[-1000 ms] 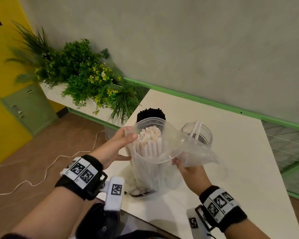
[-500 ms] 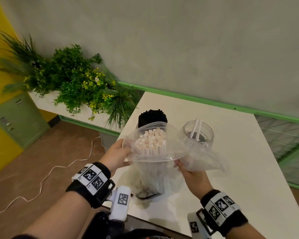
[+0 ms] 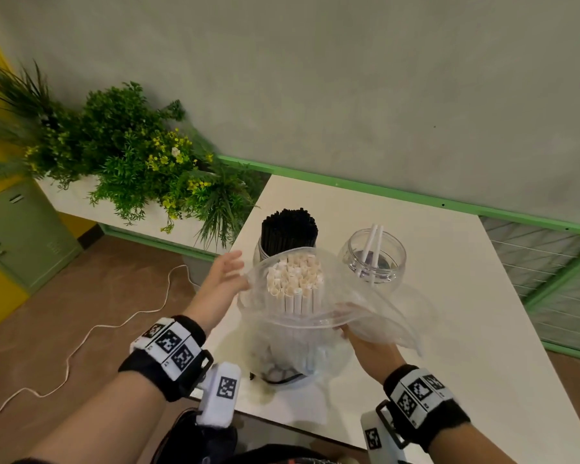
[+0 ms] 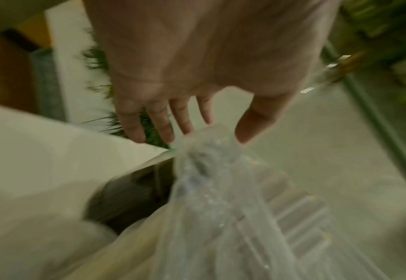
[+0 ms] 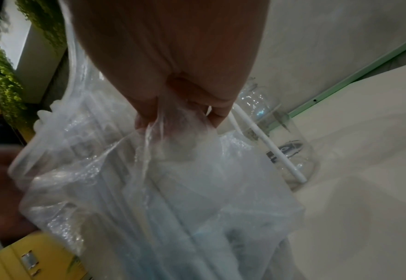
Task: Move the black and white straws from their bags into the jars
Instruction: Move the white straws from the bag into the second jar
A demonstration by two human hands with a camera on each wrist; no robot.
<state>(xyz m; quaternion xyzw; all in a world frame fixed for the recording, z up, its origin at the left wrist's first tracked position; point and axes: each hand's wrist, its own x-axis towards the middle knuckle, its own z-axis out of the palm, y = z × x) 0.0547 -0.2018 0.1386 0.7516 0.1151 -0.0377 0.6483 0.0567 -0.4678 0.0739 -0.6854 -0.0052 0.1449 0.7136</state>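
The bag (image 3: 365, 316) is clear plastic, holding cream-white straws (image 3: 295, 279). Behind it a bundle of straws (image 3: 288, 229) is black. The jar (image 3: 372, 259) is clear. The table (image 3: 449, 296) is off-white, the plants (image 3: 131, 155) green with yellow flowers, and the wristbands (image 3: 168, 356) black with black-and-white square codes.

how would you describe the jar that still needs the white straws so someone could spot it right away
On the white table, two jars stand behind the clear bag of white straws. It is the right jar: clear, nearly empty, holding two white straws, unlike its neighbour packed with black straws.
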